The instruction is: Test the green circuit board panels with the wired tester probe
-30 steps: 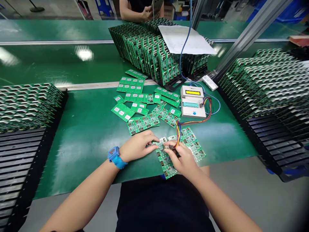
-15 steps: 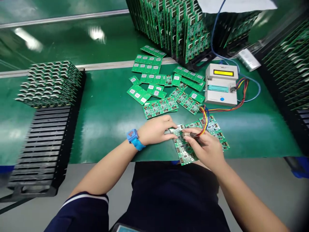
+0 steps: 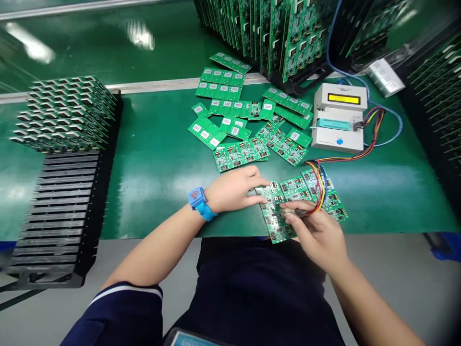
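A green circuit board [image 3: 274, 222] lies at the table's front edge, its near end jutting slightly over it. My left hand [image 3: 239, 190] pinches the board's far left corner between thumb and fingers. Between the closed thumb and fingers of my right hand [image 3: 319, 235] is a wired probe connector [image 3: 291, 212], its tip at the middle of the board; the fingers partly hide the contact. Red, yellow and dark wires [image 3: 320, 185] run from it to a grey programmer [image 3: 338, 117] with a lit yellow display. More circuit boards [image 3: 322, 190] lie just right of the held one.
Several loose boards [image 3: 241, 154] are spread across the table beyond my hands. Racks of upright boards stand at the left [image 3: 65, 115], the back [image 3: 266, 38] and the right [image 3: 439, 91]. A blue cable [image 3: 394, 117] loops around the programmer.
My right hand has shifted the connector a little along the board, toward me. My left hand stays at the board's corner. The whole view has tilted slightly.
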{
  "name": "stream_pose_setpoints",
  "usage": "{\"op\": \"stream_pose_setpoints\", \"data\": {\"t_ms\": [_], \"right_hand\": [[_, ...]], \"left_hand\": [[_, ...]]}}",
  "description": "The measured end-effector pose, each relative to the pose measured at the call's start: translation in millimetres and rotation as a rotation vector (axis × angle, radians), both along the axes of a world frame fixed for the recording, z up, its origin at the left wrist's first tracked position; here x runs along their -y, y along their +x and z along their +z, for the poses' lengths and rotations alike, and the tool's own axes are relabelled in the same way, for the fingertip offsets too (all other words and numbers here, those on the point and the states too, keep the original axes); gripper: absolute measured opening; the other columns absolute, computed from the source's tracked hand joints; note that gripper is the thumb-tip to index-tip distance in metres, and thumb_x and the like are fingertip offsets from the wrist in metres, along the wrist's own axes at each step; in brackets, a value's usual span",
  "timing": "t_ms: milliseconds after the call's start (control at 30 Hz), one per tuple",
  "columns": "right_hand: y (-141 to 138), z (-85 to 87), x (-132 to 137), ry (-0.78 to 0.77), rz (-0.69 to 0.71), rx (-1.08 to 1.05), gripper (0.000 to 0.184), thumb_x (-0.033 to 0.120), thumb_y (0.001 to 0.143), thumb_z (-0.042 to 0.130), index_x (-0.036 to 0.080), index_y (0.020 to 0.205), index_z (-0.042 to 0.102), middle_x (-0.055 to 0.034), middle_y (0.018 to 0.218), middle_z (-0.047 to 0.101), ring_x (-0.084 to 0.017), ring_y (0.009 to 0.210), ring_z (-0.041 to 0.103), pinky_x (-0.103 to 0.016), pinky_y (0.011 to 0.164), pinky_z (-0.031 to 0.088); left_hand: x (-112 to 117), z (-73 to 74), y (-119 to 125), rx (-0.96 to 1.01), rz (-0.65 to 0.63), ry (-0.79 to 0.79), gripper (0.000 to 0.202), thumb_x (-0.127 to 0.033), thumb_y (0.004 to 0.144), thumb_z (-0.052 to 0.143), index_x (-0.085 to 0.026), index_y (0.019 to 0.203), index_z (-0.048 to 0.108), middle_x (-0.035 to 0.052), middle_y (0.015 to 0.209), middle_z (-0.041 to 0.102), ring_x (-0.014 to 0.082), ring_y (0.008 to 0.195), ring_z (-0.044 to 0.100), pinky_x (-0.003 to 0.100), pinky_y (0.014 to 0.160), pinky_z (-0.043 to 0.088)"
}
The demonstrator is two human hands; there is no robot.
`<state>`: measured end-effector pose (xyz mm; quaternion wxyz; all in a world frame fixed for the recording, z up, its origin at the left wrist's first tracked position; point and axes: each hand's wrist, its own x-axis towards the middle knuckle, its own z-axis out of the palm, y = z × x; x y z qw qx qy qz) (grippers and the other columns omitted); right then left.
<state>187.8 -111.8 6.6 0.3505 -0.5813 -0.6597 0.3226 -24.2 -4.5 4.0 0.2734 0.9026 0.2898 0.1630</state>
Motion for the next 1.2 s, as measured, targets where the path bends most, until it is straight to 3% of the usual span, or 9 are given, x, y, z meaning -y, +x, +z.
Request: {"op": "stream_pose_setpoints", "data": {"t_ms": [267, 500, 767, 1200], "right_hand": [[-0.3, -0.8, -0.3, 0.021, 0.017, 0.025, 0.018, 0.026, 0.089, 0.054, 0.023, 0.105, 0.06, -0.004, 0.097, 0.066, -0.018, 0.082, 0.064, -0.033, 0.076, 0.052], [-3.6, 2.2, -2.9, 0.166, 0.079, 0.115, 0.017, 0.019, 0.088, 0.054, 0.022, 0.104, 0.059, -0.0044, 0.097, 0.066, -0.019, 0.09, 0.063, -0.033, 0.079, 0.052], [-9.7, -0.6, -2.6, 0.248, 0.086, 0.125, 0.019, 0.013, 0.087, 0.054, 0.02, 0.105, 0.057, -0.0055, 0.095, 0.065, -0.017, 0.088, 0.063, -0.028, 0.074, 0.053], [-8.0, -0.7, -2.1, 0.261, 0.12, 0.111, 0.024, 0.01, 0.087, 0.054, 0.018, 0.109, 0.055, -0.0055, 0.099, 0.063, -0.016, 0.094, 0.06, -0.028, 0.085, 0.05]], "left_hand": [[0.0, 1.2, 0.5, -0.012, 0.002, -0.021, 0.041, -0.042, 0.083, 0.061, -0.016, 0.114, 0.06, 0.006, 0.094, 0.057, 0.0138, 0.077, 0.054, 0.025, 0.067, 0.046], [0.3, 1.6, 0.4, -0.018, 0.005, -0.013, 0.041, -0.044, 0.083, 0.06, -0.016, 0.114, 0.059, 0.0064, 0.095, 0.056, 0.0143, 0.078, 0.054, 0.025, 0.068, 0.046], [2.7, 1.7, 0.4, -0.032, 0.063, -0.066, 0.075, -0.041, 0.079, 0.067, -0.016, 0.139, 0.029, 0.0061, 0.097, 0.058, 0.0122, 0.07, 0.053, 0.024, 0.062, 0.046], [2.5, -0.9, -0.7, -0.026, 0.056, -0.09, 0.078, -0.04, 0.08, 0.066, -0.019, 0.141, 0.024, 0.0059, 0.098, 0.057, 0.0116, 0.069, 0.053, 0.026, 0.064, 0.048]]}}
